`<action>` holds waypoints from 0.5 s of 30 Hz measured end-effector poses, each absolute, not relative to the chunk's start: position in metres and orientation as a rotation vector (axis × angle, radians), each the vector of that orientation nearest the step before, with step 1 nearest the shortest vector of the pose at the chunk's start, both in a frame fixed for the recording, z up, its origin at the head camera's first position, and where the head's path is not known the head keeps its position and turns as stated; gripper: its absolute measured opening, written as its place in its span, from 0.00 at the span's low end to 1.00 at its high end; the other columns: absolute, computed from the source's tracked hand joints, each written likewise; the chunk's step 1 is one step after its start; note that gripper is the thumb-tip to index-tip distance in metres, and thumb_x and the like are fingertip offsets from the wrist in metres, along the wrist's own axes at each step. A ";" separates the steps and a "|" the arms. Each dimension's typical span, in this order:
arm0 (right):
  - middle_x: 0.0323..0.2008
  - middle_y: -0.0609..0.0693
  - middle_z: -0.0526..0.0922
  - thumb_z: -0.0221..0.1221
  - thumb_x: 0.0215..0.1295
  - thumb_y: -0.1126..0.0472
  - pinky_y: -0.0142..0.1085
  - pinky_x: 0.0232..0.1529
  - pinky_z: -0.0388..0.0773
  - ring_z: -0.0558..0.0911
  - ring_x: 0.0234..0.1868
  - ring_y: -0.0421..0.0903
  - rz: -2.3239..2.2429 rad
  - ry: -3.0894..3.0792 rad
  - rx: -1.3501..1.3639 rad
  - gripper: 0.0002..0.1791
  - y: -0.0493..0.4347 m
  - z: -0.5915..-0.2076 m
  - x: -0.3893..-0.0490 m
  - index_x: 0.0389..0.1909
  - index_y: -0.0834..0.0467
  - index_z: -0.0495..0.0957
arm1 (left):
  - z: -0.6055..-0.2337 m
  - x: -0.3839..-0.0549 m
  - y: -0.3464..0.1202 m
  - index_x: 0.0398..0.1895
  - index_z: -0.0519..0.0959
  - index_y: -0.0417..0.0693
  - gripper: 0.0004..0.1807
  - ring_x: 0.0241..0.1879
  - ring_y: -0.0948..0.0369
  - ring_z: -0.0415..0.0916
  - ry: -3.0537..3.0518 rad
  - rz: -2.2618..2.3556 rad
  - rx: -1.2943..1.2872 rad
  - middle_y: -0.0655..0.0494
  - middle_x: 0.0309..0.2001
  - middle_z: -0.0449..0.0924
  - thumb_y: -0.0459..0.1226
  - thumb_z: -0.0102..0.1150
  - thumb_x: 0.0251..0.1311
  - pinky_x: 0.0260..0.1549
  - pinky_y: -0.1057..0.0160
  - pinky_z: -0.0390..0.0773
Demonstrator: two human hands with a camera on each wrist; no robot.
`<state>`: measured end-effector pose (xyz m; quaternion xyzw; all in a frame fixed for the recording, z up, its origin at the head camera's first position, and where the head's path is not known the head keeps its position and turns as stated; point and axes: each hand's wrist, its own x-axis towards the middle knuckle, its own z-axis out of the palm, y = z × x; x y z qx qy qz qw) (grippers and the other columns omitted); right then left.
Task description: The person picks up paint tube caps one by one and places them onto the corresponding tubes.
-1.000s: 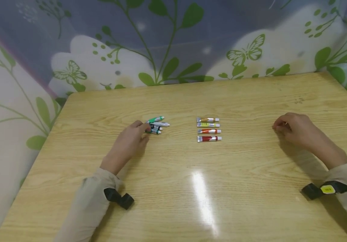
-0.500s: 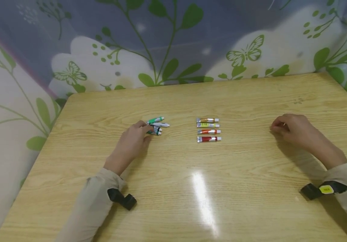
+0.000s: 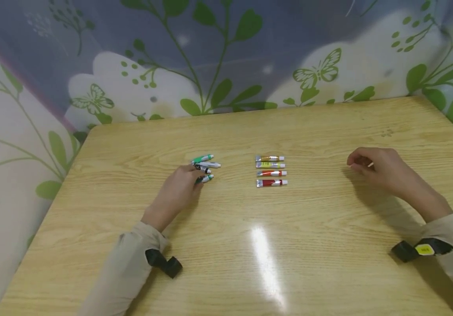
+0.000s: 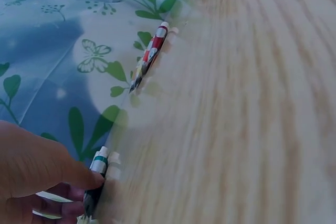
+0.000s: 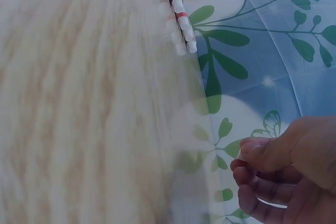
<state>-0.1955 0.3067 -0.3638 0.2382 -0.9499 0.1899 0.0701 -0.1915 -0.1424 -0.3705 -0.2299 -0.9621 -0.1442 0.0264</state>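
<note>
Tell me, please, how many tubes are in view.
8: brown, yellow, orange and red tubes lined up centrally; green, white, black and green-banded tubes by the left hand, which may hide more.

Your pale-yellow wood-grain counter [image 3: 309, 210] carries a row of four small white-capped ochre, yellow, orange and red tubes [image 3: 271, 174]; left of them lie bunched green, silvery-white and black tubes [image 3: 209, 165].

the left hand [image 3: 174, 191] pinches a white-capped, green-banded tube [image 3: 206, 178]; a black tube [image 3: 202, 168], silvery tube [image 3: 210, 165] and green tube [image 3: 202, 159] lie just beyond. well apart, an ochre tube [image 3: 270, 158], yellow tube [image 3: 270, 165], orange tube [image 3: 271, 174] and dark red tube [image 3: 271, 183] lie roughly parallel, white caps rightward.
</note>
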 end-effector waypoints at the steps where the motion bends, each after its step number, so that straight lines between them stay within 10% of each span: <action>1: 0.29 0.49 0.82 0.63 0.58 0.74 0.38 0.29 0.78 0.80 0.31 0.47 0.576 -2.846 0.721 0.07 0.305 -0.363 -0.195 0.35 0.61 0.79 | -0.371 -0.191 -0.142 0.45 0.82 0.36 0.11 0.46 0.46 0.78 -2.973 -0.440 -0.708 0.41 0.44 0.80 0.32 0.63 0.61 0.43 0.52 0.80; 15: 0.31 0.52 0.83 0.65 0.57 0.73 0.35 0.28 0.79 0.81 0.30 0.48 0.616 -2.748 0.701 0.08 0.288 -0.353 -0.187 0.37 0.63 0.82 | -0.370 -0.188 -0.135 0.42 0.81 0.37 0.08 0.41 0.45 0.77 -2.966 -0.322 -0.598 0.43 0.41 0.82 0.33 0.60 0.63 0.42 0.46 0.77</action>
